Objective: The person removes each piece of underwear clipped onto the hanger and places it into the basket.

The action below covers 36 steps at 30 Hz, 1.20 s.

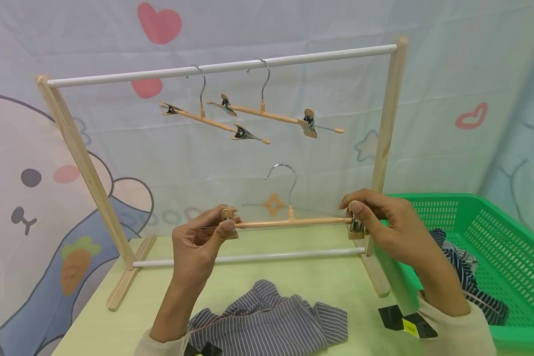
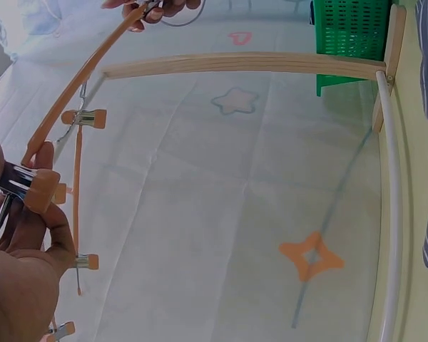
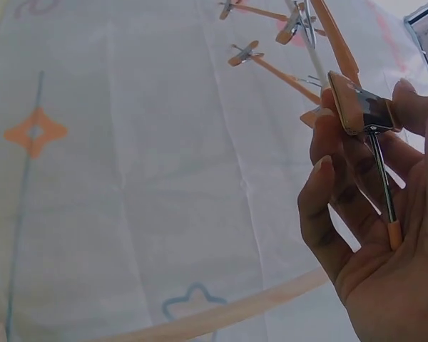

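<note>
Both hands hold up one clip hanger (image 1: 271, 224), with an orange-tan bar and a silver hook that points up and touches nothing. My left hand (image 1: 200, 242) pinches the clip (image 2: 39, 187) at its left end between thumb and fingers. At the other end, my right hand (image 1: 389, 225) pinches the second clip (image 3: 360, 107), and the metal rod tip lies against the palm in the right wrist view. Below the hands, a dark striped garment (image 1: 276, 321) lies spread on the table, its lower part cut off by the frame.
A wooden rack with a white top rail (image 1: 329, 57) stands behind the hands. Two similar hangers (image 1: 218, 123) hang from it without clothes. To the right, a green basket (image 1: 529, 277) holds striped clothes (image 1: 467, 277). The pale green table (image 1: 102, 296) lies under the rack.
</note>
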Motion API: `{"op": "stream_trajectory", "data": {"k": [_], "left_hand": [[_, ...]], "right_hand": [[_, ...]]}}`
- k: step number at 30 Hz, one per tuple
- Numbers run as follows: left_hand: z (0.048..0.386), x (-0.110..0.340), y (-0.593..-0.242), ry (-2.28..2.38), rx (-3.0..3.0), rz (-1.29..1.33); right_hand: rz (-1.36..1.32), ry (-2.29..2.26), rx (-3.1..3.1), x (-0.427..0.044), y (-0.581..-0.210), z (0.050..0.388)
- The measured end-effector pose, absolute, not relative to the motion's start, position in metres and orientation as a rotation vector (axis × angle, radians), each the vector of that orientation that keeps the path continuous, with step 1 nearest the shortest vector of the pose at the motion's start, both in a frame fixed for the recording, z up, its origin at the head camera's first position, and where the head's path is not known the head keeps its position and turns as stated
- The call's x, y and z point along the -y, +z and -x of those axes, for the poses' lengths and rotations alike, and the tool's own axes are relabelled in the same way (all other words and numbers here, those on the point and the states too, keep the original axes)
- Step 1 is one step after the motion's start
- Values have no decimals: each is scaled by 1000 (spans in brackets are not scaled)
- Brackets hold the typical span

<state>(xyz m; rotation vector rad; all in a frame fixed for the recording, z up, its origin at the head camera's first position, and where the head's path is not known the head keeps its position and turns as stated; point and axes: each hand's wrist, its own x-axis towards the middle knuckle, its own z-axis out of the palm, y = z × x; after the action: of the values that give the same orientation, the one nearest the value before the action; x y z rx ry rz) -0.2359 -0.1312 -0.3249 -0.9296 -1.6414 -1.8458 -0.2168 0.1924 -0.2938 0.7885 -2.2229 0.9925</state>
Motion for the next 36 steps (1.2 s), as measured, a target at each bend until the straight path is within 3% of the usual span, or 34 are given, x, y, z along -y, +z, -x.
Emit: {"op": "stream_trajectory", "data": {"k": [11, 19, 26, 36], "left_hand": [[235, 140, -320, -1766, 1568, 1026], [239, 140, -322, -1763, 1581, 1009], [239, 138, -325, -1724, 1623, 1024], [239, 136, -326, -1730, 1693, 997]], "right_hand": [[-763, 985, 2432, -208, -295, 216], [-981, 1061, 2242, -233, -300, 222], [-812, 1018, 2447, -226, -298, 219], [-927, 1053, 2322, -216, -301, 225]]}}
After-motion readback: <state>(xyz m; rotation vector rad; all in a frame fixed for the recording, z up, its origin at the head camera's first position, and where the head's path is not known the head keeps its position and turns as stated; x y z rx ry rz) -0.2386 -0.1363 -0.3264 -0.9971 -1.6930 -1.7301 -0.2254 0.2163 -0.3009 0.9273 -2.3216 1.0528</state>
